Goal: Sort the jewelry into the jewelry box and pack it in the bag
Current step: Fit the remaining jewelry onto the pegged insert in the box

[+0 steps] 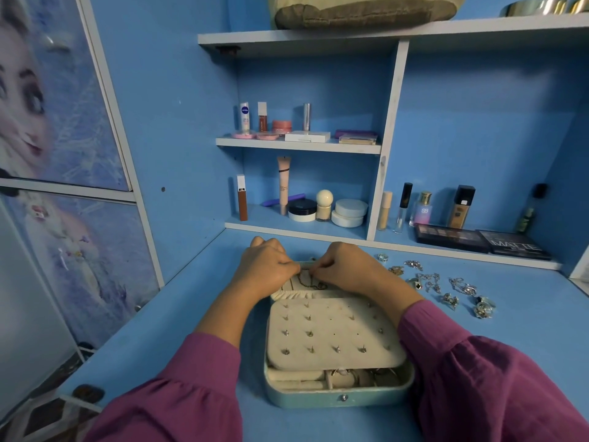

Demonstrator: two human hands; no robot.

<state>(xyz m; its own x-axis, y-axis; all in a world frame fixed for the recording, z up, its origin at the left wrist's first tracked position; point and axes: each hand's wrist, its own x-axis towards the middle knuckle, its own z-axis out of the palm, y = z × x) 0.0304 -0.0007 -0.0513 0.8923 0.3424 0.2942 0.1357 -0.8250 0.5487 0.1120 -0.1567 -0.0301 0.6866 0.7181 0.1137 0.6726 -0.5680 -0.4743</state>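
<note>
On the far left, a cupboard door (pixel 57 90) shows a cartoon girl, cut off by the picture's edge. The left hand (pixel 264 266) is curled at the back of the open jewelry box (pixel 338 393). Its fingertips pinch something tiny at the top of the lid, too small to make out. The right hand (pixel 344 266) is just beside it, almost touching, and its grip is a tight pinch at the same spot. A thin dark chain (pixel 310 283) hangs below both hands inside the lid. Which hand holds the chain cannot be told.

The jewelry box sits on the blue counter (pixel 159 330), between two purple sleeves (pixel 178 387). Its cream pad (pixel 331 330) has little studs poked in. The pad hides most of the slots under it.

On the shelf behind, a white tube (pixel 244 118) says NIVEA. To the right of the box, shiny silver jewelry (pixel 446 288) lies loose on the counter; the pieces are hard to tell apart. Further right, a small bottle (pixel 422 208) says SB, and a dark flat palette (pixel 514 248) says MATTE. Up top, a grey bag (pixel 366 11) is cut off.
</note>
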